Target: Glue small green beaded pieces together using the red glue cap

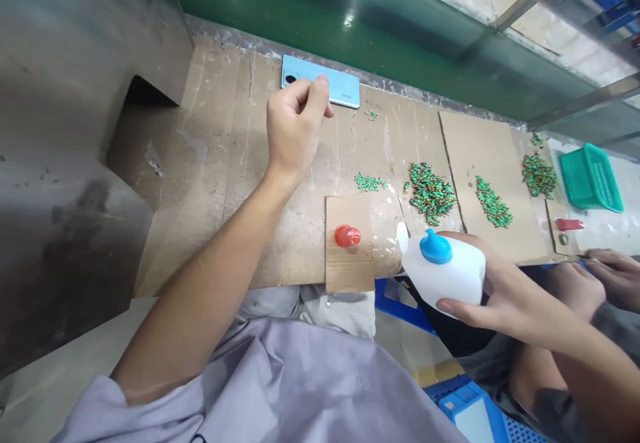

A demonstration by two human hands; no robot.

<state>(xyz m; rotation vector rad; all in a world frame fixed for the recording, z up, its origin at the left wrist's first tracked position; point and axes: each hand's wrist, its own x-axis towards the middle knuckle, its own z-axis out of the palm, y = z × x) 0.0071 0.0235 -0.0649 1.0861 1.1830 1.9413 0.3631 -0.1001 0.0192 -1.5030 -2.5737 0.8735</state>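
My left hand (295, 126) reaches far across the cardboard-covered bench (220, 163). Its fingers are curled shut, with thumb and forefinger pinched together at the near edge of a light blue phone (345, 89) lying flat. I see nothing inside the fist. My right hand (483, 296) grips a white plastic bottle (450, 276) with a blue cap (435, 246), held tilted just off the bench's front edge. A red cap (347, 235) sits on a small cardboard piece (349, 266) between my hands.
Piles of small green beads (431, 193) (493, 201) (539, 175) lie on cardboard sheets to the right. A green basket (590, 177) and a small red item (570, 224) sit far right. Another person's hand (617, 276) rests there. A grey metal housing (75, 129) walls the left.
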